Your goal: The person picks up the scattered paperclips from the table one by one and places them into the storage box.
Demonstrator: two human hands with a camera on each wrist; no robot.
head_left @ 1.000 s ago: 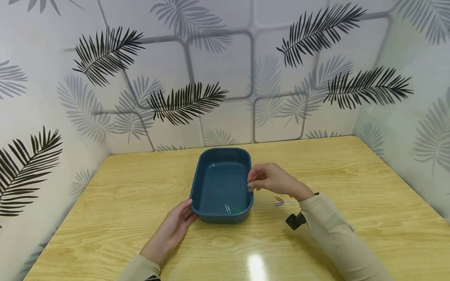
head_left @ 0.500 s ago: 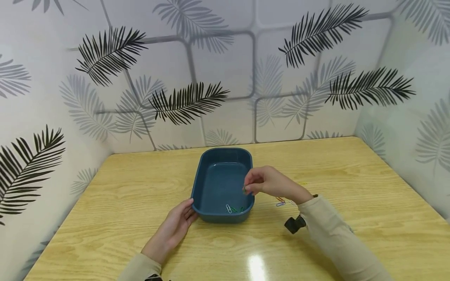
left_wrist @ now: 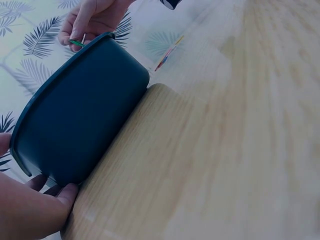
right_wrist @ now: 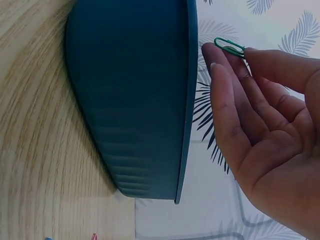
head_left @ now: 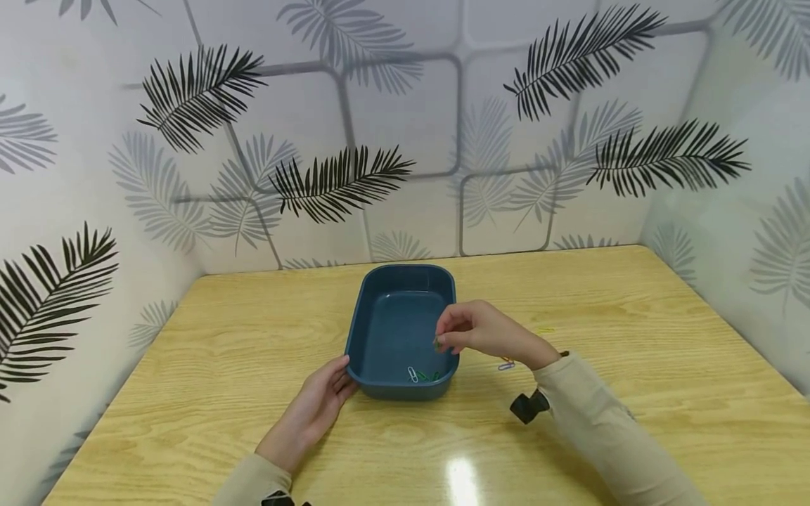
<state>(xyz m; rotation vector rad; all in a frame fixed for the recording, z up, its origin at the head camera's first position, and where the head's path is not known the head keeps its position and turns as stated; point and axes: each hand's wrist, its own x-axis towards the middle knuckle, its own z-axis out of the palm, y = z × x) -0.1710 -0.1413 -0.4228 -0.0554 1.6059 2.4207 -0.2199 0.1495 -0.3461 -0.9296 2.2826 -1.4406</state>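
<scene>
Pinching a green paperclip [right_wrist: 230,44] over the blue bin [head_left: 401,320], near its right side, the right grip [head_left: 479,328] could drop it outside through a slip or outward drift; the left grip [head_left: 316,404] holds the near-left corner.

Room: leaf-print walls [head_left: 405,116], woodgrain table [head_left: 209,351]

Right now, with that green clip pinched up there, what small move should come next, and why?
I'd say the right hand should loosen its pinch and let the green clip drop: it seems to hang over the bin, a white clip already lies inside, and the left hand holds the bin's near left corner.
</scene>
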